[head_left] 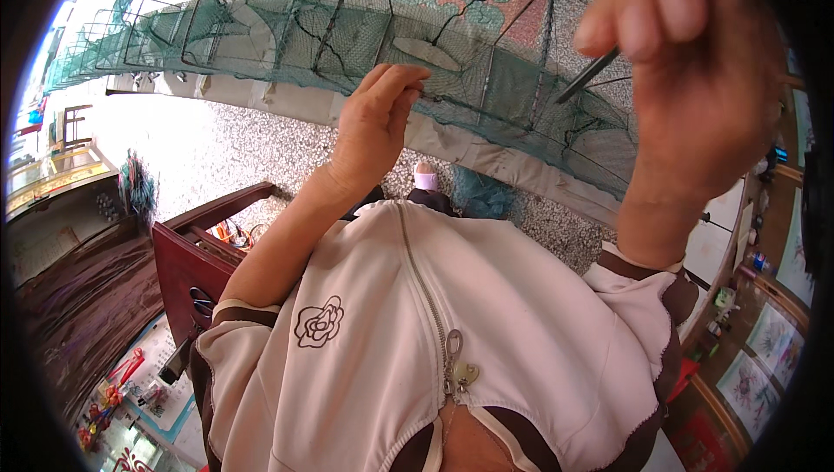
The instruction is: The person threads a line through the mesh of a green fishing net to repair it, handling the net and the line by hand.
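A long green mesh net trap (pixel 347 33) on dark square frames stretches across the upper part of the view. At its near edge my left hand (pixel 373 120) is closed, thumb and fingers pinched together on the netting; the exact spot between the fingertips is hidden. Raised at the upper right, close to the camera, my right hand (pixel 686 81) is curled round a thin dark stick-like tool (pixel 587 77). Its tip points down and left toward the mesh, and its other end is mostly covered by the fingers. Motion blurs the right fingertips slightly.
Beneath the net runs a pale cloth-covered beam (pixel 287 105). A dark red wooden stool or chair (pixel 195 272) stands at my left, beside a brown table (pixel 78 315). Blue-green netting (pixel 482 194) lies on the speckled floor. Framed glass panels (pixel 760 368) are at the right.
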The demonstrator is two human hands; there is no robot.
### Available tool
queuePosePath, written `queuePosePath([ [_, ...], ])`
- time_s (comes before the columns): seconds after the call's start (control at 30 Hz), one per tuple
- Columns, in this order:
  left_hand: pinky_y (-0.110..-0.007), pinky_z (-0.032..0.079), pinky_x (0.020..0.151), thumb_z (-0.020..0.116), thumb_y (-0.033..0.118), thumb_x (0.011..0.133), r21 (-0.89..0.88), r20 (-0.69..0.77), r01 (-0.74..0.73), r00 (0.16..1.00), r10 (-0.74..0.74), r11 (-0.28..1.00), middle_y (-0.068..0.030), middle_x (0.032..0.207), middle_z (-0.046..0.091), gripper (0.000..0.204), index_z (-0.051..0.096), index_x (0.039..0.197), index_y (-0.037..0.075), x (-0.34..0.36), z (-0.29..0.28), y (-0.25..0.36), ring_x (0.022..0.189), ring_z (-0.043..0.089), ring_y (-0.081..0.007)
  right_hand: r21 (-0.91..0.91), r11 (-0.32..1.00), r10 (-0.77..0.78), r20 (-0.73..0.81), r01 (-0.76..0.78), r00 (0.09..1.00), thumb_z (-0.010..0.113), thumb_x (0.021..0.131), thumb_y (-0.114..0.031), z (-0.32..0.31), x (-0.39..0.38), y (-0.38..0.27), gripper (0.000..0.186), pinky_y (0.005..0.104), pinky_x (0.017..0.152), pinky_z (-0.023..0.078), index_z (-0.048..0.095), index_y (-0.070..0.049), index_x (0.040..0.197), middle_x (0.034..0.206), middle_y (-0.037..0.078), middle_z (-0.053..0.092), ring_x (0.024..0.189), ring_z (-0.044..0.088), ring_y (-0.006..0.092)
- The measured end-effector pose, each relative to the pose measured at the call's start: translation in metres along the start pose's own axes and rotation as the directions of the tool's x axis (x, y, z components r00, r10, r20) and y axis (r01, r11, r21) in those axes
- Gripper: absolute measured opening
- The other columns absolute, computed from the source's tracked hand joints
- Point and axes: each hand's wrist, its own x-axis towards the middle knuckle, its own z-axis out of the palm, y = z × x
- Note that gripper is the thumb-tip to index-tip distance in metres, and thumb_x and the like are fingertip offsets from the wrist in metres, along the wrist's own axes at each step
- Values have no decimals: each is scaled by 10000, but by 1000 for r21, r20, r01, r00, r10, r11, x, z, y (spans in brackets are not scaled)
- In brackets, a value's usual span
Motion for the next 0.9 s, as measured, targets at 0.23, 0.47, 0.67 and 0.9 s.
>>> queuePosePath([
  [0.23,-240,456,719,548,-52,869,9,103,-2,995,1,1000,-84,1036,557,216,616,1056,33,-2,-6,12,882,553,-146,-75,996,46,61,-42,997,579,925,-151,-11,25,7,166,267,624,526,569,5,979,804,95,636,648,594,129],
  [0.47,-283,465,823,575,185,936,-503,173,319,948,-268,803,-57,1065,582,138,614,999,68,-12,-50,13,977,559,-132,-641,762,292,465,91,836,596,917,-184,-39,35,8,179,240,580,500,612,-10,953,781,72,628,621,564,106],
  [0.67,-298,480,837,532,228,965,-678,255,359,933,-253,642,-64,1021,636,177,588,962,59,-7,-37,12,985,591,-142,-839,214,813,-131,-501,567,641,885,-186,-81,22,-18,168,198,526,420,672,-36,954,731,2,640,610,546,38],
  [0.9,-246,504,738,492,190,983,-745,198,479,823,-532,464,-61,1008,623,121,546,993,82,-19,-36,13,935,626,-142,-743,668,259,300,54,918,636,857,-34,-69,9,12,18,224,650,501,621,-44,861,897,-4,631,735,644,115],
])
